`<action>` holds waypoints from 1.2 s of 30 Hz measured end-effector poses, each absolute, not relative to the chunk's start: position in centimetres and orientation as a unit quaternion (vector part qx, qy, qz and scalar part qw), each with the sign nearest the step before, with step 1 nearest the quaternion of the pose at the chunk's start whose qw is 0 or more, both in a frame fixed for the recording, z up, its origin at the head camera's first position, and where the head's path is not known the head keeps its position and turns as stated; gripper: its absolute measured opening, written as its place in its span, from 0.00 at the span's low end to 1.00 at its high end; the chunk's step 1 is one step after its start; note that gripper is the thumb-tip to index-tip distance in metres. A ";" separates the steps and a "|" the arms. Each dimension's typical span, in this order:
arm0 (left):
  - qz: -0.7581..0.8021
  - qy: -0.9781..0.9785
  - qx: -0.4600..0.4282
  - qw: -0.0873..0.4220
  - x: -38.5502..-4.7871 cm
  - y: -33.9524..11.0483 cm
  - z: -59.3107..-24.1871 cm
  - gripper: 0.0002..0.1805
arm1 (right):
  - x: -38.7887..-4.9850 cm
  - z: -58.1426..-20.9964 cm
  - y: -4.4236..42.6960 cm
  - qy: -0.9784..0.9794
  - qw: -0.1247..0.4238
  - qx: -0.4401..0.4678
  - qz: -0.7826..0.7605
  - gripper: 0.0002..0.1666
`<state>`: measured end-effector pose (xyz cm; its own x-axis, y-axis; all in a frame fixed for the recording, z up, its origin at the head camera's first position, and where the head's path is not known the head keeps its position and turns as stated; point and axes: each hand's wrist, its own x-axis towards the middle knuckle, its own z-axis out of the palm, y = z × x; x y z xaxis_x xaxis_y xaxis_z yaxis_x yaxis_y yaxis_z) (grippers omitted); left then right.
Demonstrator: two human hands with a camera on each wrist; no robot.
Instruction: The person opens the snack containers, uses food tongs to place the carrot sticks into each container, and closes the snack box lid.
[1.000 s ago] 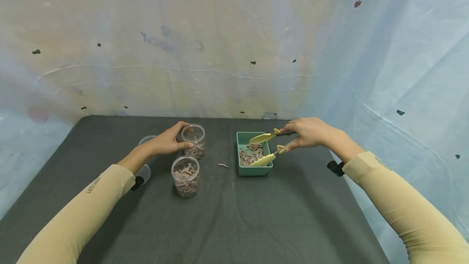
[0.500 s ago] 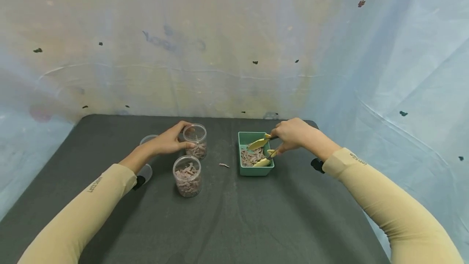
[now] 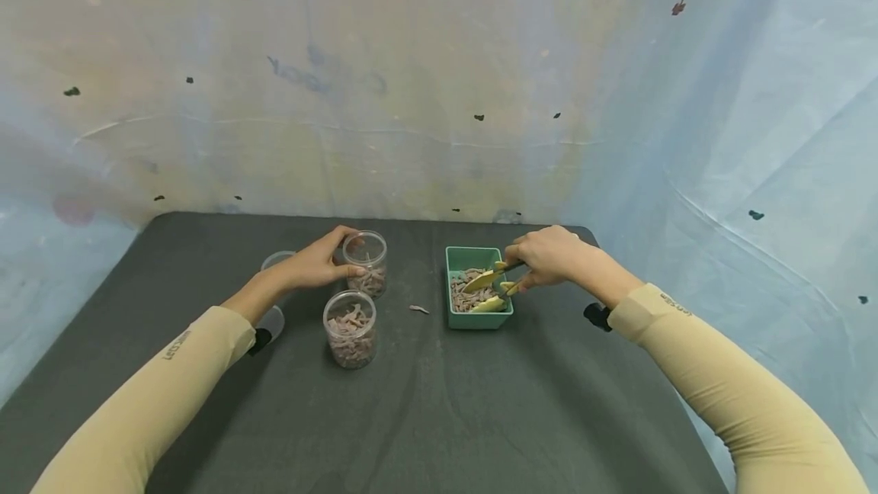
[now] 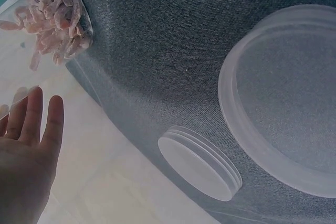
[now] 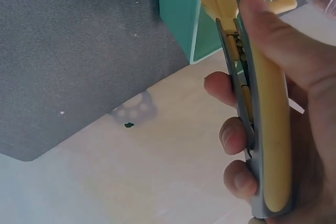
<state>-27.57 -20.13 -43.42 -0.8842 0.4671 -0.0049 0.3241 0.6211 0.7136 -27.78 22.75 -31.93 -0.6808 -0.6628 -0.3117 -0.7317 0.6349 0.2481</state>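
My left hand [image 3: 312,261] grips a clear plastic jar [image 3: 374,264], thumb in front and fingers at its far side. Brownish-pink strips, perhaps meat, fill its lower part. A second clear jar [image 3: 351,341], fuller of strips, stands nearer me. My right hand [image 3: 547,254] holds yellow-tipped tongs [image 3: 484,280] over the right side of a green rectangular box [image 3: 480,322]. The tong heads are apart, down among the strips [image 3: 463,294] inside. In the right wrist view, the thumb and curled fingers wrap the tongs' grey-and-yellow handles [image 5: 270,129].
One loose strip [image 3: 419,309] lies on the dark tabletop between jars and box. Left of the jars, partly behind my left arm, are two clear round lids; the left wrist view shows a large lid [image 4: 231,103] and a smaller-looking lid [image 4: 199,169]. A pale sheet [image 3: 411,97] hangs behind.
My right hand has moved left with the tongs, whose heads have sunk lower into the box and drawn closer together. The left hand and both jars have stayed put.
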 end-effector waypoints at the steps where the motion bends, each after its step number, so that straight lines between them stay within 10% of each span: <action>1: 0.376 0.895 0.220 0.096 -27.5 -20.1 -43.4 0.46 | -27.8 -31.9 22.8 0.898 0.091 -0.393 0.179 0.28; 36: 0.370 0.898 0.216 0.097 -27.5 -19.9 -43.2 0.46 | -27.6 -32.4 26.2 0.897 0.024 -0.435 0.070 0.20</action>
<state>-27.48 -19.93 -43.16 -0.8875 0.4605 -0.0148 0.3161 0.6320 0.7076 -27.56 26.23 -32.41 -0.6208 -0.7771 -0.1035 -0.7838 0.6121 0.1052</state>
